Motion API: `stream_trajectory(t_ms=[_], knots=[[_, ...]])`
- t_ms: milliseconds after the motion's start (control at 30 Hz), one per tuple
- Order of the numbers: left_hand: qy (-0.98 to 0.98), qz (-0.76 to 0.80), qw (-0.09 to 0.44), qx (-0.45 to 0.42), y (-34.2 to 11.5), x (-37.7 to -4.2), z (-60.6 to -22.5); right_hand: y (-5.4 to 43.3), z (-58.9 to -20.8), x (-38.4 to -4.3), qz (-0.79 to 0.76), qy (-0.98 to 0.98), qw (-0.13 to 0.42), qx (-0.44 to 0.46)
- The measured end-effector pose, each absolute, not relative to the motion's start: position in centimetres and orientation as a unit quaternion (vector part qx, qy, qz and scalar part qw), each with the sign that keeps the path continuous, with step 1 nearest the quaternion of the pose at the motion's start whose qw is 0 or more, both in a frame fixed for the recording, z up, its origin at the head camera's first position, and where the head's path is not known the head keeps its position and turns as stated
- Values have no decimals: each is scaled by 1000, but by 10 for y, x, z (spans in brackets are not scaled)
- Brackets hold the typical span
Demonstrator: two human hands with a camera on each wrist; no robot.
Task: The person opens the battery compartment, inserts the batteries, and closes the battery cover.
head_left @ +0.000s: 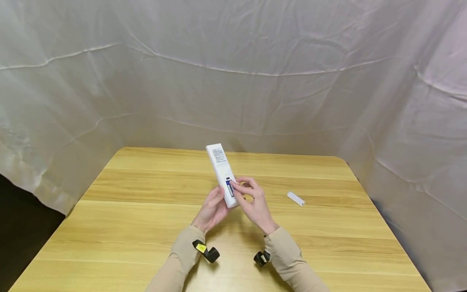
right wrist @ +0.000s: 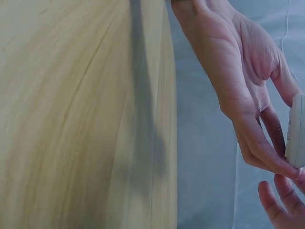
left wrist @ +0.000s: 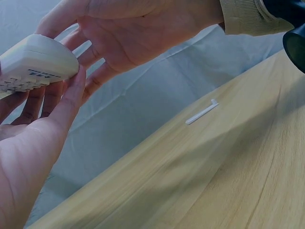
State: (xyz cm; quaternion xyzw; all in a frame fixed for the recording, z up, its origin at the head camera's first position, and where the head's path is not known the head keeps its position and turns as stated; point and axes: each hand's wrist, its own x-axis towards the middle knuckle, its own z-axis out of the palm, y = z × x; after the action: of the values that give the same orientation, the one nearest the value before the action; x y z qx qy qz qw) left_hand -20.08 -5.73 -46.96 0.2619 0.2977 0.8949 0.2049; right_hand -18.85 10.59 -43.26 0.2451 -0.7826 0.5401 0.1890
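In the head view a white remote control (head_left: 221, 166) is held tilted above the table, its back with printed text facing up. My left hand (head_left: 213, 209) grips its lower end from the left, thumb along the edge. A blue battery (head_left: 229, 188) shows in the open battery compartment. My right hand (head_left: 256, 202) has its index finger and thumb at this battery, the other fingers bent beside the remote's right edge. The left wrist view shows the end of the remote control (left wrist: 45, 59) between my left hand (left wrist: 35, 148) and my right hand (left wrist: 143, 36).
On the wooden table (head_left: 138, 227), right of the hands, lies the white battery cover (head_left: 296, 198). Grey cloth (head_left: 233, 101) hangs behind the table and along both sides. Black wrist cameras (head_left: 211, 254) sit at both sleeves.
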Motion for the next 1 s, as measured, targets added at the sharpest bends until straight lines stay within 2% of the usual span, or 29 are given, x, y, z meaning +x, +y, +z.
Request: stream_trajectory(t_ms=[400,667,1000], knots=[[300,900,209,239,-59,-201,-466,112,-439,-188,581,-749,173,267],[310,895,205,247,-62,-203,-465,133,-444,-195,570,-760,184,253],[307,899,203,236,-62,-202,-466,161,-444,-201,513,-826,134,191]])
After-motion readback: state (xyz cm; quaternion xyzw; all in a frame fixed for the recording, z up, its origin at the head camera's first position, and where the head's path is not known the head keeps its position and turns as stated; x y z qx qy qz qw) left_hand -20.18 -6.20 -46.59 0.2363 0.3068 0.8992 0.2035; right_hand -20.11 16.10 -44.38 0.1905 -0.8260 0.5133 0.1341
